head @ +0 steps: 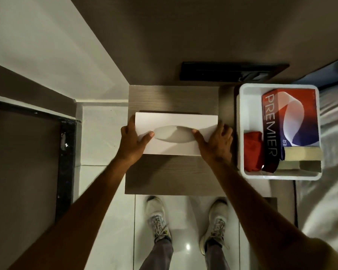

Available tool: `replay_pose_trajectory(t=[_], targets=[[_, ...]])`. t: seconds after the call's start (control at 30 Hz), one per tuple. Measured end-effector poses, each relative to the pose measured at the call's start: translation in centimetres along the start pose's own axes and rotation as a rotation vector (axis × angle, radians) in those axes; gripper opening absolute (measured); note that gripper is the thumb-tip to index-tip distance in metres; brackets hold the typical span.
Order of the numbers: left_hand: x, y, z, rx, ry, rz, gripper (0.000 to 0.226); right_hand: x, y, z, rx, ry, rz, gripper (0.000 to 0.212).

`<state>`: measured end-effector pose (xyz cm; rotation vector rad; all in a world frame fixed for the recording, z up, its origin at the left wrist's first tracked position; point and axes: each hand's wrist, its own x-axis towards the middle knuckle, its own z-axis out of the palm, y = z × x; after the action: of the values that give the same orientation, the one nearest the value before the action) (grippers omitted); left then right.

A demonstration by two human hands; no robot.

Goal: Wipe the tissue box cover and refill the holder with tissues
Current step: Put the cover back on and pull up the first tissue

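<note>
A white tissue box cover (176, 121) with an oval slot in its top lies across a small wooden side table (172, 98). My left hand (134, 142) grips its left end, thumb resting by the slot. At the right end, my right hand (216, 142) holds on with the thumb at the slot's other tip. A red and blue PREMIER tissue box (289, 121) stands in a white bin (240, 133) to the right. Beside it in the bin lies a red cloth (253, 151).
The bin also holds a beige sponge-like block (302, 154). A black panel (232, 72) sits on the wall behind the table. A bed with white linen (332, 152) lies at the right. My shoes (158, 219) stand on white floor tiles below the table's front edge.
</note>
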<state>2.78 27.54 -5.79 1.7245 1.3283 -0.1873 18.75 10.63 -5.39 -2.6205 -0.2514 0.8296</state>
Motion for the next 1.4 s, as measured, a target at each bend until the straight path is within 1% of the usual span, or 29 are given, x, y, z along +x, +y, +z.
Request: replay_pose_trajectory(t=[0.03,0.07,0.13,0.17,0.2,0.23,0.27,0.3,0.33,0.4,0.5,0.6,0.67,0.77,0.8,0.87,0.9,1.0,1.17,1.27,1.4], targets=[[-0.6,-0.2,0.2,-0.024,0.033,0.011,0.08,-0.5,0.1,-0.3,-0.049,0.088,-0.085,0.093],[-1.3,-0.4,0.5,-0.045,0.063,0.01,0.076,-1.1,0.1,-0.5,-0.101,0.183,-0.199,0.082],[-2.2,-0.6,1.3,-0.075,0.104,-0.013,0.07,-2.0,0.1,-0.5,-0.208,0.316,-0.456,0.052],[-2.4,-0.7,1.7,-0.086,0.113,-0.022,0.068,-2.2,-0.1,-0.3,-0.264,0.335,-0.569,0.037],[-2.4,-0.8,1.9,-0.096,0.12,-0.027,0.068,-2.1,-0.5,-0.1,-0.324,0.317,-0.666,0.026],[-2.4,-0.9,2.0,-0.103,0.124,-0.025,0.068,-1.8,-1.0,0.1,-0.383,0.266,-0.742,0.02],[-2.3,-0.9,2.1,-0.102,0.128,-0.018,0.068,-1.3,-1.6,0.5,-0.432,0.185,-0.785,0.02],[-2.3,-1.0,2.1,-0.092,0.133,-0.004,0.067,-0.7,-2.2,0.8,-0.464,0.095,-0.798,0.025],[-2.3,-1.2,2.1,-0.077,0.139,0.016,0.067,-0.1,-2.9,1.1,-0.491,0.015,-0.788,0.035],[-2.2,-1.6,2.1,-0.047,0.143,0.049,0.064,1.2,-4.1,1.5,-0.54,-0.073,-0.777,0.053],[-1.8,-2.0,2.2,-0.016,0.14,0.049,0.063,2.2,-5.0,1.7,-0.613,-0.105,-0.841,0.057],[-1.6,-2.1,2.2,-0.023,0.14,0.051,0.067,2.8,-5.7,2.2,-0.631,-0.19,-0.757,0.063],[-1.6,-2.0,2.1,-0.028,0.139,0.051,0.069,2.8,-5.8,2.5,-0.635,-0.195,-0.772,0.059],[-1.8,-1.8,2.0,-0.036,0.129,0.035,0.067,2.4,-5.2,2.4,-0.662,-0.147,-0.822,0.049],[-1.8,-1.7,1.9,-0.031,0.123,0.03,0.065,2.1,-4.9,2.3,-0.661,-0.117,-0.852,0.042],[-2.0,-1.6,1.9,-0.023,0.115,0.023,0.062,1.2,-4.5,2.0,-0.633,-0.034,-0.912,0.02],[-2.0,-1.6,1.8,-0.021,0.113,0.025,0.061,0.8,-4.3,1.9,-0.595,0.007,-0.916,0.014],[-2.1,-1.5,1.7,-0.02,0.117,0.029,0.061,-0.3,-3.9,1.7,-0.469,0.064,-0.858,0.015],[-2.2,-1.4,1.8,-0.017,0.118,0.017,0.063,-1.4,-4.2,1.2,-0.37,0.006,-0.735,0.016],[-2.1,-1.2,1.7,-0.028,0.108,-0.003,0.065,-1.8,-4.2,1.1,-0.316,0.024,-0.725,0.012],[-2.1,-1.0,1.7,-0.037,0.11,-0.017,0.066,-2.1,-4.3,1.0,-0.317,-0.017,-0.665,0.016]])
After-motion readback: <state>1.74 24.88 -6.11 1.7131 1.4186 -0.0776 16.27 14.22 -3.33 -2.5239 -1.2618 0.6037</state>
